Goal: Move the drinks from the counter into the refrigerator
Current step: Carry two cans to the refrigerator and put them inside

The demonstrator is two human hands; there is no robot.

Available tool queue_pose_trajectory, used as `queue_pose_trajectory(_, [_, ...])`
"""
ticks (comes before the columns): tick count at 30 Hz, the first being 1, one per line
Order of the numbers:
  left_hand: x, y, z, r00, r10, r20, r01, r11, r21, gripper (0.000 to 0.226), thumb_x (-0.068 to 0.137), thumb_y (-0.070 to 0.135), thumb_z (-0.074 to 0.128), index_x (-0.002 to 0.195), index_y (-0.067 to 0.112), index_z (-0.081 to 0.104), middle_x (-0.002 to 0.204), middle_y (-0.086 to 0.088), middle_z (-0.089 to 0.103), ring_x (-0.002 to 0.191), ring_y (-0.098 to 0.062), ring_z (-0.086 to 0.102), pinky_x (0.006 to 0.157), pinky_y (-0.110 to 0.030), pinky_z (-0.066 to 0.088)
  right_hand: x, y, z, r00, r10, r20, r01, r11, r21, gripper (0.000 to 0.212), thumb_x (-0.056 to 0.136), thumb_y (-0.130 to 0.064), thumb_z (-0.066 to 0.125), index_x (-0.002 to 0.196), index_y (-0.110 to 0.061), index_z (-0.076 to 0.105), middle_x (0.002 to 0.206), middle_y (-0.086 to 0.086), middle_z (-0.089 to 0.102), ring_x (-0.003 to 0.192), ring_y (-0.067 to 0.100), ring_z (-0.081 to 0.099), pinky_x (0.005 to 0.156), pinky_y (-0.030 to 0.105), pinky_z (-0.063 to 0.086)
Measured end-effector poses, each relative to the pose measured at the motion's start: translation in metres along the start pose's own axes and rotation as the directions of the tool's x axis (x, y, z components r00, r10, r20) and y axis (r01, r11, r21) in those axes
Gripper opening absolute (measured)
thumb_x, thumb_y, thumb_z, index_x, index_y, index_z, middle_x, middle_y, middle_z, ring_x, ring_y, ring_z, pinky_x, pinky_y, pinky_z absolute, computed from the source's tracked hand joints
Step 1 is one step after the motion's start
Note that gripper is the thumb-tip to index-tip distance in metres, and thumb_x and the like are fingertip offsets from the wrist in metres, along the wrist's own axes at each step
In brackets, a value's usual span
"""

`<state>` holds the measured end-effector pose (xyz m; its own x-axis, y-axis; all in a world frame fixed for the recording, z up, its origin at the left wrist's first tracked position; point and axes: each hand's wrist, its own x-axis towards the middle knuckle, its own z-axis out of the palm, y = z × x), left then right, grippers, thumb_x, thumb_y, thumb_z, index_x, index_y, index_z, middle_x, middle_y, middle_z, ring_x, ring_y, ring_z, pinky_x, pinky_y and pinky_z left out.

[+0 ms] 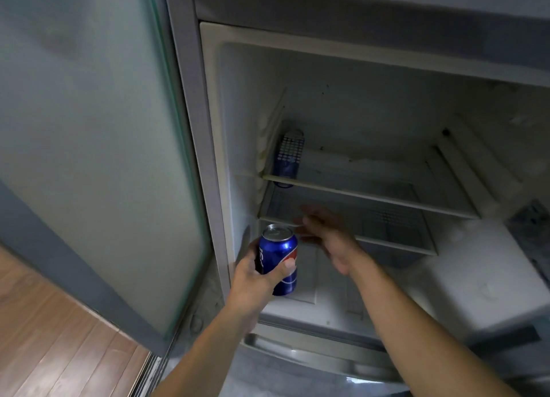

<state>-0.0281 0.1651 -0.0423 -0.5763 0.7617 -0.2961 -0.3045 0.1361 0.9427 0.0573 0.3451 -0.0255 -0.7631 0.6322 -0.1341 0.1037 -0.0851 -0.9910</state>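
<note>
At far left, the frosted-glass refrigerator door [98, 146] stands swung open over a strip of wooden floor [50, 346], its inner edge close beside the left wall of the cabinet.

The left hand [256, 277] grips a blue cola can [278, 259], fingers wrapped round its far side and thumb pressed across the front. The can is upright, silver top showing, with a red, white and blue logo on its glossy body. It is held at the left front of the refrigerator [357, 104] opening, just in front of the lower glass shelf [387, 241] and above the white compartment floor.

Further in, a second can [288, 158] stands upright at the back left corner of the upper shelf [372, 200], close to the frosted left wall; it is blue with a pale dotted pattern on its upper half. The rest of that shelf runs bare to the right.

The right hand [327, 235] hovers near the front edge of the lower shelf, just right of the held can, fingers spread and loosely bent, holding nothing; it is blurred.

Both shelves have white front rims. At right, a bulky white block [482, 277] fills the lower corner, narrowing the room there.
</note>
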Motion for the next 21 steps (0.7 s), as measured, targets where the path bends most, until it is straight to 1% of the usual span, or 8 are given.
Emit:
queue_pose_trajectory(3, [0.009, 0.006, 0.0, 1.0, 0.008, -0.008, -0.008, 1.0, -0.03, 0.07, 0.05, 0.049, 0.088, 0.112, 0.048, 0.056, 0.117, 0.01, 0.069, 0.112, -0.012, 0.062, 0.096, -0.035, 0.046, -0.039, 0.012, -0.004, 0.98, -0.024, 0.199, 0.05, 0.991, -0.125, 0.057, 0.079, -0.013, 0.077, 0.131, -0.021, 0.056, 0.122, 0.008, 0.069, 0.112, 0.024, 0.066, 0.094, 0.034, 0.055])
queue_pose_trajectory(5, [0.014, 0.009, 0.003, 1.0, 0.016, 0.007, -0.016, 1.0, -0.02, 0.078, 0.048, 0.051, 0.089, 0.119, 0.045, 0.056, 0.12, 0.006, 0.068, 0.114, -0.017, 0.062, 0.101, -0.04, 0.048, -0.049, 0.017, 0.005, 0.975, -0.042, 0.219, 0.104, 0.953, -0.283, 0.067, 0.072, -0.021, 0.083, 0.131, -0.034, 0.053, 0.122, -0.007, 0.068, 0.11, 0.014, 0.066, 0.094, 0.029, 0.055])
queue_pose_trajectory(8, [0.019, 0.015, 0.009, 0.999, 0.031, 0.037, -0.031, 0.999, 0.009, 0.1, 0.042, 0.058, 0.092, 0.132, 0.033, 0.054, 0.124, 0.003, 0.067, 0.119, -0.021, 0.06, 0.104, -0.048, 0.048, -0.045, 0.018, 0.019, 0.988, -0.118, 0.095, 0.147, 0.899, -0.412, 0.074, 0.063, -0.032, 0.088, 0.124, -0.05, 0.05, 0.114, -0.025, 0.066, 0.103, -0.002, 0.064, 0.084, 0.012, 0.051])
queue_pose_trajectory(11, [0.023, 0.019, 0.013, 0.997, 0.059, 0.051, -0.061, 0.997, 0.048, 0.102, 0.043, 0.059, 0.091, 0.133, 0.033, 0.053, 0.125, 0.005, 0.065, 0.119, -0.02, 0.059, 0.1, -0.043, 0.052, -0.035, 0.021, 0.024, 0.988, -0.155, 0.018, 0.147, 0.887, -0.437, 0.074, 0.062, -0.035, 0.091, 0.125, -0.042, 0.052, 0.113, -0.02, 0.067, 0.102, -0.004, 0.064, 0.084, 0.016, 0.054])
queue_pose_trajectory(13, [0.024, 0.022, 0.013, 0.996, 0.075, 0.055, -0.081, 0.991, 0.105, 0.096, 0.051, 0.057, 0.085, 0.137, 0.034, 0.049, 0.129, 0.008, 0.062, 0.121, -0.015, 0.057, 0.098, -0.032, 0.051, -0.028, 0.024, 0.023, 0.984, -0.179, -0.012, 0.158, 0.894, -0.419, 0.076, 0.061, -0.034, 0.091, 0.126, -0.038, 0.05, 0.113, -0.017, 0.067, 0.1, -0.004, 0.065, 0.08, 0.015, 0.054])
queue_pose_trajectory(15, [0.023, 0.024, 0.011, 0.993, 0.084, 0.079, -0.095, 0.986, 0.14, 0.091, 0.066, 0.054, 0.077, 0.146, 0.036, 0.038, 0.139, 0.012, 0.054, 0.127, -0.009, 0.05, 0.1, -0.024, 0.044, -0.019, 0.027, 0.022, 0.979, -0.196, -0.056, 0.158, 0.903, -0.399, 0.074, 0.062, -0.03, 0.091, 0.121, -0.043, 0.048, 0.113, -0.019, 0.065, 0.098, -0.006, 0.064, 0.074, 0.011, 0.052])
queue_pose_trajectory(18, [0.015, 0.022, 0.005, 0.99, 0.069, 0.12, -0.083, 0.989, 0.12, 0.093, 0.075, 0.05, 0.07, 0.154, 0.03, 0.025, 0.151, 0.011, 0.039, 0.14, -0.008, 0.036, 0.113, -0.028, 0.033, -0.002, 0.027, 0.023, 0.966, -0.193, -0.17, 0.115, 0.915, -0.386, 0.073, 0.063, -0.025, 0.092, 0.114, -0.047, 0.045, 0.108, -0.027, 0.061, 0.094, -0.014, 0.061, 0.07, 0.005, 0.048])
queue_pose_trajectory(21, [0.004, 0.014, -0.002, 0.986, 0.074, 0.15, -0.095, 0.986, 0.14, 0.066, 0.085, 0.042, 0.066, 0.145, 0.035, 0.038, 0.15, 0.012, 0.043, 0.14, -0.008, 0.038, 0.115, -0.033, 0.034, 0.02, 0.026, 0.028, 0.955, -0.195, -0.222, 0.095, 0.914, -0.396, 0.073, 0.064, -0.029, 0.091, 0.121, -0.039, 0.046, 0.107, -0.026, 0.06, 0.096, -0.012, 0.059, 0.076, 0.01, 0.048])
